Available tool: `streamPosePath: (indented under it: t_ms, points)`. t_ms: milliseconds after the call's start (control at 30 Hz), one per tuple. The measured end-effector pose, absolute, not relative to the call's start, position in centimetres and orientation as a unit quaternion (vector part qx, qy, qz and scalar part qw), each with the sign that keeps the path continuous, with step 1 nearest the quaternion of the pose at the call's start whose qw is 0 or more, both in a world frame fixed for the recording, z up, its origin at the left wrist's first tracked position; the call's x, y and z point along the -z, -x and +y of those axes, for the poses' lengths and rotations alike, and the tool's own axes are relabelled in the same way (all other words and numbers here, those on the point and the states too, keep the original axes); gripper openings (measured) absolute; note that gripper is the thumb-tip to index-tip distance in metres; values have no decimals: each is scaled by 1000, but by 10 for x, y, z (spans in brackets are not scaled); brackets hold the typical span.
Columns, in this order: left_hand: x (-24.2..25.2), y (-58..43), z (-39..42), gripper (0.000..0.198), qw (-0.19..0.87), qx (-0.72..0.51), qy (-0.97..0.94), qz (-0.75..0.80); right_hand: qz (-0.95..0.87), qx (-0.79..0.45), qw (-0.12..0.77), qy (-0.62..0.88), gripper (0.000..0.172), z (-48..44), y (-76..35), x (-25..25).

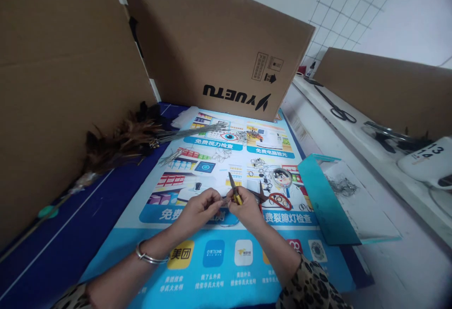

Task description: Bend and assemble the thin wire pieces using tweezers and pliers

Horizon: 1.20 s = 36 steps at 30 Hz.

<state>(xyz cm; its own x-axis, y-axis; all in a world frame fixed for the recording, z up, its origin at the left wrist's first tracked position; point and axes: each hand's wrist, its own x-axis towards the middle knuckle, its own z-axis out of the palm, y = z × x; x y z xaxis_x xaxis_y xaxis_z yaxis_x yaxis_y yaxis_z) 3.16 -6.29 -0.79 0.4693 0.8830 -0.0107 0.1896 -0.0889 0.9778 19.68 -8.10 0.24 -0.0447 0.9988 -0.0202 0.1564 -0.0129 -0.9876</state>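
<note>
My left hand [204,206] is closed in a pinch, its fingertips nearly meeting those of my right hand above the printed mat [134,248]. Whatever small thing lies between the fingertips is too small to make out. In my right hand [247,209] is a yellow-handled tool [236,191] with a long, dark pointed tip, angled up and away; I cannot tell whether it is pliers or small scissors. Just right of that hand lie red-handled scissors [280,201] with dark blades. Small black rings [252,172] and bits of wire are scattered beyond them.
Cardboard walls [226,41] stand at the back and left. Thin metal wires [197,132] and brown feathers [123,132] lie at left. A teal-edged box [328,205] holding tangled wire [341,186] sits at right, beside a white ledge with black scissors [342,113] and a mug [425,158].
</note>
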Motion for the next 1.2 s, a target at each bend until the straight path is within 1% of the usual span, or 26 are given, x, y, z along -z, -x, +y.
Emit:
streamPosePath:
  t_ms: [233,533,967,1200]
  points:
    - [12,-31,-60,18,568,-334,-626,417,-517,-485,460,536,11,-80,-197,-5]
    - [10,-31,-61,17,545,-341,-630,436,-524,-508,461,506,13,-82,-198,-8]
    - [8,-33,-62,19,581,-336,-609,424,-562,-441,431,551,9,-80,-198,-1]
    - [13,-34,-60,21,589,-347,-597,419,-589,-375,417,582,10,-80,-199,9]
